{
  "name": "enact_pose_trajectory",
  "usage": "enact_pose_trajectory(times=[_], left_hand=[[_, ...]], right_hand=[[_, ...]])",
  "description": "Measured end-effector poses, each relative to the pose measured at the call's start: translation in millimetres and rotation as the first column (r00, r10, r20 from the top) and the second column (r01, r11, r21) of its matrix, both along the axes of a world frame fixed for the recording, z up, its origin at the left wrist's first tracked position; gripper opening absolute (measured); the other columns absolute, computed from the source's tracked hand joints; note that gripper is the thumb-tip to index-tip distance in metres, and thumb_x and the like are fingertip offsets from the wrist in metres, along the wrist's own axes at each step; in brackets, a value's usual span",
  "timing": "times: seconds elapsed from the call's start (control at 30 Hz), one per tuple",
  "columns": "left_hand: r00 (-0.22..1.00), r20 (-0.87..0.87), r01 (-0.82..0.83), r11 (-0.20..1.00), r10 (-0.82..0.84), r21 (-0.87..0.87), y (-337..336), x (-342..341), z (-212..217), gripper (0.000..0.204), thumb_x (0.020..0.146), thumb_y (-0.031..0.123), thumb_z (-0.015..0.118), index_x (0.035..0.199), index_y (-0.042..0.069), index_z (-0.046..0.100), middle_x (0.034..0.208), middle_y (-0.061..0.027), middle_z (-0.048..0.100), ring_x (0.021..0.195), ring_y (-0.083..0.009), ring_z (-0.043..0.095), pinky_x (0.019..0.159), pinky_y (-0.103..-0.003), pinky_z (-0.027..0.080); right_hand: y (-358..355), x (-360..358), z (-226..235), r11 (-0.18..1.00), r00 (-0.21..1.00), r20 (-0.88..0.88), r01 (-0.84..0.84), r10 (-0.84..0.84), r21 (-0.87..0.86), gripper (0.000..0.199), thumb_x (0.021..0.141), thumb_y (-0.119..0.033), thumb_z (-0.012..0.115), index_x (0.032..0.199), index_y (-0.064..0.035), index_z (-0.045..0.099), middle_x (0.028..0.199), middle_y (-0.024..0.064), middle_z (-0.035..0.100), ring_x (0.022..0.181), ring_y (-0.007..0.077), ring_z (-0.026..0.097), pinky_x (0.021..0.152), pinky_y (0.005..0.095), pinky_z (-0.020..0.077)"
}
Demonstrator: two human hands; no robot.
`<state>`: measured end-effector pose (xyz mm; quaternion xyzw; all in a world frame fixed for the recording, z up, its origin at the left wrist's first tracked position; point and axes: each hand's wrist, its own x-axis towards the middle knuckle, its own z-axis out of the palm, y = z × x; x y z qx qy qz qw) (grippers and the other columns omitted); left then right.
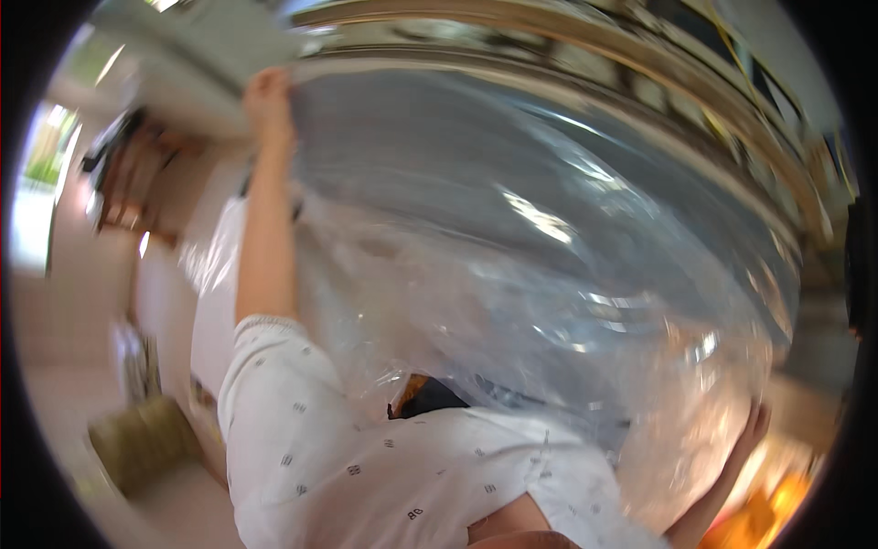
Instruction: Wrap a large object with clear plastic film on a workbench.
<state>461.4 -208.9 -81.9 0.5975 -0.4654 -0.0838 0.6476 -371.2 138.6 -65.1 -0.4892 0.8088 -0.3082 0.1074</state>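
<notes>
A large clear plastic sheet (585, 311) spreads across the view in front of me, wrinkled and shiny. Behind its upper part lies a smooth grey-blue surface (393, 146); whether the two are one piece I cannot tell. At the upper left corner my left hand (268, 96) is closed on the plastic's edge, with the arm stretched out ahead. Low on the right, my right hand (754, 428) is at the sheet's right edge. Its fingers point upward and are smeared by motion, so their grip is unclear.
Beyond the sheet runs a wooden rack or frame (549, 23) with long beams. An olive-green padded seat (146, 448) stands at the lower left, a brown wooden piece of furniture (146, 178) farther up. Something bright orange (759, 517) lies at the lower right.
</notes>
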Motion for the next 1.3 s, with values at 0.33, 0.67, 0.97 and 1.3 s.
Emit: enact_pose_trajectory(times=[0.33,0.67,0.97,1.3], left_hand=[[0.936,0.328,-0.203,0.955,0.124,0.218,-52,154,-65,0.043,0.087,0.032,0.05,0.109,-0.005,0.051,0.102,-0.012,0.057,0.091,-0.0187,0.053,0.082,-0.027,0.041],[0.995,-0.007,-0.098,0.961,0.103,0.257,34,183,-25,0.039,0.087,0.027,0.054,0.11,-0.004,0.052,0.099,-0.0076,0.057,0.087,-0.0158,0.053,0.08,-0.026,0.042],[0.966,0.254,-0.136,0.923,0.043,0.36,235,231,28,0.04,0.085,0.034,0.056,0.116,0.009,0.052,0.107,-0.0029,0.054,0.093,-0.0149,0.051,0.084,-0.024,0.039],[0.945,-0.228,-0.188,0.96,0.234,0.207,170,131,28,0.036,0.087,0.032,0.053,0.111,0.006,0.053,0.097,-0.0001,0.056,0.08,-0.0128,0.053,0.072,-0.022,0.044]], right_hand=[[-150,18,24,0.942,0.918,-0.384,-0.034,-0.103,-0.333,0.017,0.085,-0.022,0.047,0.092,-0.0075,0.052,0.08,0.0138,0.058,0.075,0.0271,0.059,0.064,0.036,0.0437],[-288,3,-22,0.954,0.87,-0.492,-0.125,-0.027,-0.272,0.014,0.075,-0.023,0.056,0.081,-0.0118,0.06,0.078,0.0084,0.062,0.076,0.0286,0.059,0.064,0.039,0.0455],[-293,-1,-26,0.937,0.946,-0.12,-0.317,0.301,-0.147,0.021,0.071,-0.024,0.065,0.079,-0.0058,0.059,0.069,0.0015,0.059,0.066,0.0112,0.055,0.061,0.0259,0.0426],[-280,-23,85,0.801,0.848,0.268,-0.26,0.456,-0.54,0.011,0.082,-0.014,0.056,0.087,-0.0032,0.054,0.076,0.0023,0.056,0.072,0.0106,0.054,0.066,0.0235,0.0445]])
